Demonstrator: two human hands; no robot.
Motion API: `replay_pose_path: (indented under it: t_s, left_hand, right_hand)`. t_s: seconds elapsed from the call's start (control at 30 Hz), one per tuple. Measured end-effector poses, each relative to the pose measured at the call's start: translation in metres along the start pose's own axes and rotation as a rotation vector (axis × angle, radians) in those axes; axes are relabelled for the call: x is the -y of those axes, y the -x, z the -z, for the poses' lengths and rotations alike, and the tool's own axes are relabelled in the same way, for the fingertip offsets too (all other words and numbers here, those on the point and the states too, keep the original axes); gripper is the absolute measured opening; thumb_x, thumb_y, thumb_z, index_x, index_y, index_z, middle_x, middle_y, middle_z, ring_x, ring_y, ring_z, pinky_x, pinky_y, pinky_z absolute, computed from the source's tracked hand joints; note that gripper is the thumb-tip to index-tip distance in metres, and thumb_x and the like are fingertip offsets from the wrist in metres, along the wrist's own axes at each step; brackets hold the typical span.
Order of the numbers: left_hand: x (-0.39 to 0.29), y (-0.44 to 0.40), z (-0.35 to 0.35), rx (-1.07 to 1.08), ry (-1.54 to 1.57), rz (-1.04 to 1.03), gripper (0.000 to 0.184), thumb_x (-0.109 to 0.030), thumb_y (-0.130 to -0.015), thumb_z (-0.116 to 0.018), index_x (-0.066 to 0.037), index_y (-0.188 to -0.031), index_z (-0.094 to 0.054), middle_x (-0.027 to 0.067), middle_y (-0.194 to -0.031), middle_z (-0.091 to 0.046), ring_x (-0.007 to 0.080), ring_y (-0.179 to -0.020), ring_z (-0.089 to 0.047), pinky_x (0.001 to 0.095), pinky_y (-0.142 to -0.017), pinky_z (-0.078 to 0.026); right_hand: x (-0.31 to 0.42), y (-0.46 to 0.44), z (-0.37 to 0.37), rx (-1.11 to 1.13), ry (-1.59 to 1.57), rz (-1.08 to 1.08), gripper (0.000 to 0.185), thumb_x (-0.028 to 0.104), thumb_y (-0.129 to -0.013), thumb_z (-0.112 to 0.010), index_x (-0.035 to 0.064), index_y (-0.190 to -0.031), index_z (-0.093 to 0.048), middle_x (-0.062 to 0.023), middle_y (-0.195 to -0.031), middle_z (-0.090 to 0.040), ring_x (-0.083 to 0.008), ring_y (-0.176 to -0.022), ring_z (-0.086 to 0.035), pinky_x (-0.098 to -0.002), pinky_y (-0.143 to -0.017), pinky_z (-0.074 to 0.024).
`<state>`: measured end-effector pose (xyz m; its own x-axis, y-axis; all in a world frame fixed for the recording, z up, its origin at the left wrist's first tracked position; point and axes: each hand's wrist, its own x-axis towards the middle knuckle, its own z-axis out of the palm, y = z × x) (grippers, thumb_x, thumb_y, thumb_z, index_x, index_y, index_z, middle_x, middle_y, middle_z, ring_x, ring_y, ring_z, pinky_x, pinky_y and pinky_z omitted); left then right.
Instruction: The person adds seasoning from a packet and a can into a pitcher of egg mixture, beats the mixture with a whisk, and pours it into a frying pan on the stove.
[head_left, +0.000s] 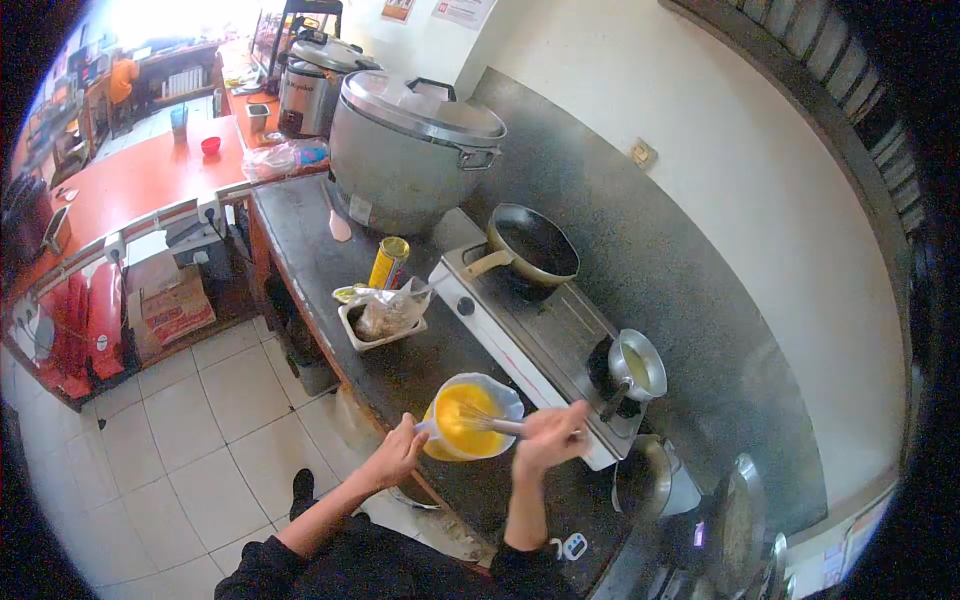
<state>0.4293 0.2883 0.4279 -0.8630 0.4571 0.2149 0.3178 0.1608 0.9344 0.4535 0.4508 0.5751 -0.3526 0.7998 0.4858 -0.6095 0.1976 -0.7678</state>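
Note:
A translucent pitcher holding yellow liquid stands at the front edge of the dark counter. My left hand is closed on its handle at the left side. In my right hand, to the right of the pitcher, is a metal whisk whose wires are down in the yellow liquid. Behind the pitcher sits a small white tray with a plastic bag in it, beside a yellow can.
A two-burner stove carries a dark wok and a small pot. A large rice cooker stands at the back. A pink spatula and a white device lie on the counter. Far left, a person wears orange.

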Motion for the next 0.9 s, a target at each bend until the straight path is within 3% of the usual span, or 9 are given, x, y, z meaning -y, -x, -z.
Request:
replay_pose_path:
  t_s: [0.1,0.3,0.37,0.47,0.57,0.6,0.7,0.77,0.9]
  left_hand:
    - [0.0,-0.001,-0.001,-0.025,0.005,-0.029,0.037,-0.035,-0.095,-0.034,0.002,-0.095,-0.031,0.0306,-0.084,-0.047,0.0501,-0.083,-0.047,0.0519,-0.071,-0.037]
    - [-0.001,0.001,-0.001,-0.03,0.005,-0.01,0.036,-0.034,-0.095,-0.035,0.002,-0.095,-0.032,0.0302,-0.083,-0.047,0.0497,-0.083,-0.048,0.0514,-0.071,-0.037]
    - [-0.005,0.001,0.001,0.005,0.032,0.024,0.036,-0.033,-0.095,-0.036,0.003,-0.095,-0.033,0.0305,-0.084,-0.047,0.0496,-0.084,-0.048,0.0506,-0.072,-0.038]
    - [0.011,0.0,-0.005,0.066,0.111,0.102,0.035,-0.031,-0.095,-0.037,0.004,-0.096,-0.033,0.0306,-0.084,-0.047,0.049,-0.084,-0.048,0.0491,-0.073,-0.038]
    - [0.037,0.002,-0.014,-0.053,-0.096,-0.209,0.034,-0.03,-0.095,-0.037,0.004,-0.096,-0.033,0.0299,-0.084,-0.047,0.0481,-0.083,-0.048,0.0485,-0.073,-0.039]
    - [0.017,0.0,-0.007,0.021,0.035,0.065,0.033,-0.029,-0.095,-0.038,0.004,-0.095,-0.033,0.029,-0.083,-0.048,0.0467,-0.081,-0.049,0.0487,-0.072,-0.039]
    - [-0.012,0.002,0.003,-0.002,-0.046,0.001,0.031,-0.028,-0.095,-0.038,0.003,-0.094,-0.033,0.0288,-0.083,-0.048,0.0455,-0.08,-0.049,0.0488,-0.071,-0.039]
    - [0.009,0.001,0.0,0.083,-0.06,0.032,0.033,-0.029,-0.094,-0.04,0.002,-0.095,-0.031,0.0288,-0.082,-0.048,0.0443,-0.079,-0.05,0.0488,-0.07,-0.039]
    - [0.034,-0.003,0.002,0.186,-0.037,-0.039,0.038,-0.03,-0.092,-0.046,0.004,-0.1,-0.03,0.029,-0.086,-0.049,0.044,-0.082,-0.051,0.0478,-0.07,-0.04]
  right_hand:
    - [-0.026,0.036,0.013,0.266,0.285,0.115,0.048,0.022,-0.094,-0.049,0.0134,-0.05,-0.032,0.0013,-0.041,-0.037,-0.0075,-0.034,-0.032,-0.0244,-0.032,-0.0204]
    - [0.025,0.001,0.014,0.046,-0.164,-0.158,0.049,0.019,-0.095,-0.047,0.0133,-0.049,-0.028,0.0015,-0.041,-0.034,-0.008,-0.034,-0.031,-0.024,-0.034,-0.0241]
    - [-0.049,0.018,0.026,-0.022,0.125,0.15,0.046,0.022,-0.095,-0.046,0.0108,-0.054,-0.029,0.0005,-0.042,-0.033,-0.0096,-0.034,-0.032,-0.024,-0.034,-0.026]
    - [-0.047,0.026,0.034,0.19,0.215,-0.01,0.043,0.022,-0.094,-0.048,0.0103,-0.055,-0.035,0.0025,-0.044,-0.037,-0.0068,-0.038,-0.034,-0.025,-0.036,-0.0256]
    - [0.001,-0.001,0.026,0.175,0.06,-0.04,0.039,0.026,-0.094,-0.048,0.0103,-0.063,-0.032,0.0016,-0.044,-0.031,-0.0077,-0.034,-0.03,-0.0232,-0.031,-0.0208]
    - [0.013,-0.005,0.024,0.115,-0.021,-0.097,0.039,0.028,-0.094,-0.049,0.0104,-0.063,-0.032,0.0016,-0.045,-0.032,-0.0077,-0.034,-0.029,-0.0236,-0.031,-0.0203]
    - [-0.021,0.009,0.021,-0.118,0.048,-0.084,0.046,0.03,-0.094,-0.049,0.0109,-0.057,-0.029,0.0016,-0.044,-0.032,-0.0077,-0.034,-0.029,-0.0263,-0.033,-0.0228]
    - [-0.061,0.029,0.052,0.151,0.111,0.066,0.039,0.025,-0.094,-0.048,0.0098,-0.062,-0.032,0.0004,-0.045,-0.034,-0.0081,-0.036,-0.032,-0.0273,-0.034,-0.0255]
    - [-0.003,0.019,0.031,0.156,0.231,-0.052,0.035,0.02,-0.095,-0.046,0.0081,-0.065,-0.033,0.0008,-0.046,-0.036,-0.0074,-0.038,-0.032,-0.0263,-0.035,-0.0249]
